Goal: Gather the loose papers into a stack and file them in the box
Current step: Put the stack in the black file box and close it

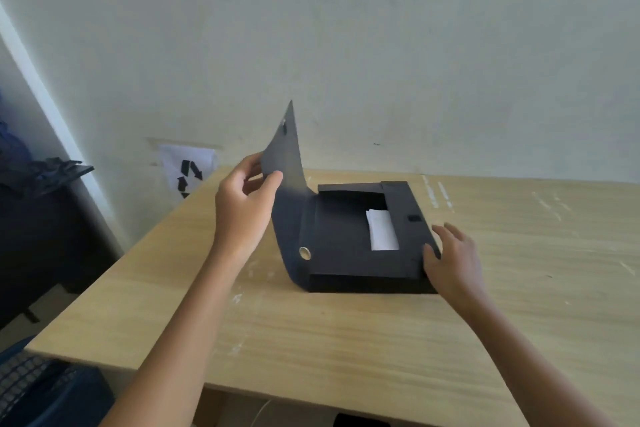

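One box, one lid flap, one glimpse of paper, two hands on the job.

From the head camera: the black box (pixel 360 246) sits mid-table (pixel 346 340), white papers (pixel 382 230) showing through the gap between its inner flaps. Left hand (pixel 244 199) is raised, thumb and fingers pinching the lid flap (pixel 285 166), which stands nearly upright. Right hand (pixel 452 258) reaches forward, fingers spread, resting against the box's near right corner.

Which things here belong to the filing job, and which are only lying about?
For the job: box, its lid held up by the left hand, papers inside, right hand on the box.
Lying about: wall sheet with arrows, chair.
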Motion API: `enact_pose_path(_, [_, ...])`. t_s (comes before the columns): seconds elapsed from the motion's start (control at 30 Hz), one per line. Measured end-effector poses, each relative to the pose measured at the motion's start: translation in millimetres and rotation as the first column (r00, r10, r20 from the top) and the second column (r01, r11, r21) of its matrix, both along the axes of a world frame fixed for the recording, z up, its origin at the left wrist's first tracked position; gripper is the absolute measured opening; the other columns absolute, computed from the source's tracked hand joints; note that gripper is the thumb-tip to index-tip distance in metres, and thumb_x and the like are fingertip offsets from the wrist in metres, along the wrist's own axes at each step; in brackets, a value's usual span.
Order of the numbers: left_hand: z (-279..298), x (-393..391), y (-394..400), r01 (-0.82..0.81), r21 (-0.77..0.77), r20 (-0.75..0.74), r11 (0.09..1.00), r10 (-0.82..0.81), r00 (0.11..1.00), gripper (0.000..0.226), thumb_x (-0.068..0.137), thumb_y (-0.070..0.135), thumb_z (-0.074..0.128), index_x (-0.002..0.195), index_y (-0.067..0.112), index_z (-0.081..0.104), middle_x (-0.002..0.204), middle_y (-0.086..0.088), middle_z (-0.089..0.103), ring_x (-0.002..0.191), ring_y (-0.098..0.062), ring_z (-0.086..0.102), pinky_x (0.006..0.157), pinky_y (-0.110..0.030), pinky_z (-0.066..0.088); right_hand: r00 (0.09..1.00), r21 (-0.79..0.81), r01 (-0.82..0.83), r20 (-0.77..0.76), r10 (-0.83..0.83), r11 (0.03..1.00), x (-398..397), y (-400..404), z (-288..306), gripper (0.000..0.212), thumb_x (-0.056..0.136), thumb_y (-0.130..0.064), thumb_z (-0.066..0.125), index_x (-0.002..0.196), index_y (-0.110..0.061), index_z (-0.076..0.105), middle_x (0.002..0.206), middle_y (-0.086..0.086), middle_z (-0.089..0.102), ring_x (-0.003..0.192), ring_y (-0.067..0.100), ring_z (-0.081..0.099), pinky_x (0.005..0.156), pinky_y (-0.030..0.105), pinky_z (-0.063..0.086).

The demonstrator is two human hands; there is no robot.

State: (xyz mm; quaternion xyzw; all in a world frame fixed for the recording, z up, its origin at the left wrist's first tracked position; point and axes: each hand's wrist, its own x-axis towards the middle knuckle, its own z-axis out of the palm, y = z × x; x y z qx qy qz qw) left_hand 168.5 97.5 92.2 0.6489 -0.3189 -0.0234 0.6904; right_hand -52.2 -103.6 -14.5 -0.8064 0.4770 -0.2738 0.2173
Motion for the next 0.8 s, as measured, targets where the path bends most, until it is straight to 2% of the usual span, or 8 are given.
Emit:
enact_pose_path(0.1, [-1.0, -28.8, -24.0, 0.195, 0.065, 0.035, 0.979, -0.197, 0.98, 0.024, 0.097, 0.023, 0.068, 0.111, 0.041, 0.072, 0.11, 0.019, 0.077, 0.105, 0.002, 0.07, 0.087, -0.017, 0.052, 0.973, 0.381, -0.025, 0.222, -0.066, 0.924, -18.5, -11.4, -5.2, 0.045, 0.099, -0.016, 0.056, 0.142, -0.009, 0.049, 0.141, 0.005, 0.056, 0.125, 0.024, 0.056, 0.1, 0.035, 0.049])
enact_pose_path(0.2, [-11.6, -54.4, -45.7, 0.311, 0.184, 0.065, 0.932, -0.327, 0.943, 0.026, 0.098, 0.03, 0.068, 0.119, 0.046, 0.071, 0.117, 0.026, 0.073, 0.112, 0.006, 0.066, 0.099, -0.023, 0.051, 0.947, 0.433, -0.138, 0.321, -0.01, 0.891, -26.0, -18.0, -14.2, 0.029, 0.1, -0.013, 0.053, 0.127, -0.013, 0.063, 0.11, -0.005, 0.07, 0.093, 0.004, 0.065, 0.071, 0.017, 0.051])
enact_pose_path(0.33, [-27.9, -83.7, -66.6, 0.316, 0.434, 0.206, 0.844, -0.434, 0.877, 0.029, 0.099, 0.044, 0.063, 0.127, 0.05, 0.066, 0.115, 0.032, 0.068, 0.106, 0.015, 0.061, 0.09, -0.013, 0.049, 0.927, 0.461, -0.212, 0.375, 0.027, 0.862, -30.7, -23.9, -18.8, 0.026, 0.1, -0.016, 0.055, 0.124, -0.018, 0.066, 0.105, -0.008, 0.074, 0.093, 0.001, 0.069, 0.065, 0.011, 0.053])
enact_pose_path(0.4, [-37.1, -93.7, -75.2, 0.277, 0.556, 0.275, 0.784, -0.488, 0.829, 0.034, 0.099, 0.049, 0.059, 0.133, 0.049, 0.063, 0.12, 0.028, 0.065, 0.101, 0.013, 0.061, 0.083, -0.012, 0.048, 0.919, 0.485, -0.233, 0.392, 0.029, 0.843, -31.8, -25.7, -20.3, 0.028, 0.1, -0.018, 0.055, 0.126, -0.02, 0.064, 0.111, -0.004, 0.074, 0.096, 0.007, 0.071, 0.068, 0.016, 0.056])
enact_pose_path(0.53, [-57.7, -104.5, -90.8, 0.146, 0.7, 0.381, 0.699, -0.538, 0.752, 0.041, 0.097, 0.057, 0.054, 0.138, 0.05, 0.058, 0.138, 0.027, 0.059, 0.127, -0.006, 0.054, 0.101, -0.033, 0.05, 0.913, 0.516, -0.256, 0.407, 0.03, 0.817, -32.6, -28.2, -21.3, 0.028, 0.104, -0.021, 0.046, 0.127, -0.022, 0.062, 0.114, 0.001, 0.072, 0.099, 0.016, 0.071, 0.083, 0.036, 0.061])
enact_pose_path(0.67, [-76.4, -118.6, -101.3, 0.062, 0.776, 0.422, 0.628, -0.589, 0.689, 0.041, 0.098, 0.056, 0.052, 0.138, 0.048, 0.058, 0.141, 0.025, 0.058, 0.128, -0.009, 0.051, 0.09, -0.03, 0.048, 0.889, 0.547, -0.307, 0.457, 0.029, 0.779, -30.6, -31.0, -10.4, 0.035, 0.109, -0.028, 0.029, 0.126, -0.019, 0.058, 0.107, -0.007, 0.069, 0.096, 0.009, 0.068, 0.085, 0.031, 0.057])
enact_pose_path(0.73, [-85.9, -126.0, -103.5, -0.002, 0.8, 0.462, 0.6, -0.614, 0.64, 0.044, 0.097, 0.059, 0.052, 0.139, 0.048, 0.056, 0.142, 0.023, 0.056, 0.13, -0.013, 0.048, 0.093, -0.034, 0.049, 0.925, 0.463, -0.272, 0.367, 0.097, 0.843, -26.9, -34.6, -1.8, 0.037, 0.108, -0.033, 0.028, 0.134, -0.022, 0.053, 0.119, -0.007, 0.065, 0.107, 0.014, 0.063, 0.096, 0.037, 0.053])
enact_pose_path(0.8, [-92.7, -128.1, -103.7, -0.055, 0.806, 0.496, 0.59, -0.621, 0.607, 0.048, 0.096, 0.063, 0.05, 0.141, 0.048, 0.052, 0.147, 0.021, 0.052, 0.135, -0.014, 0.043, 0.098, -0.037, 0.046, 0.959, 0.32, -0.248, 0.211, 0.187, 0.914, -21.1, -38.5, 3.5, 0.042, 0.107, -0.032, 0.032, 0.145, -0.02, 0.047, 0.142, 0.0, 0.055, 0.129, 0.021, 0.053, 0.109, 0.04, 0.043])
